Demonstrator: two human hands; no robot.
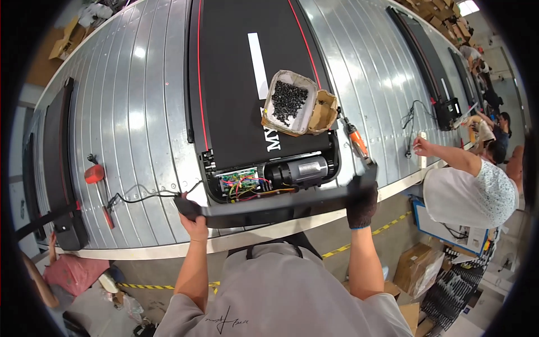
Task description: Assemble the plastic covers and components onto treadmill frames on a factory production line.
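While the long black cover panel (281, 203) is held across the near end of the treadmill (252, 84), it is gripped at both tips: the bare left hand (193, 222) is closed around its left end, fingers wrapped under the rounded corner, and the right hand (362, 202), in a dark glove with a blue cuff, is clamped over the right end, fingers curled onto the top face. The panel spans between the two hands, just above the near edge of the conveyor table (135, 112), in front of the open motor bay.

Panel: matte black, narrow, slightly bowed, rounded ends. Bay behind it is exposed: green circuit board (238, 181) with coloured wires on the left, grey cylindrical motor (300, 170) on the right. Treadmill belt is flat black with red side stripes and a white mark.

On the belt, toward the table's far side, a white cardboard tray (289, 104) of small black screws is set, a brown cardboard box (324, 111) touching its right side. An orange-handled screwdriver (356, 141) lies just right of the treadmill on the ribbed, shiny metal table surface. A black cable (143, 196) runs along the table to the left hand.
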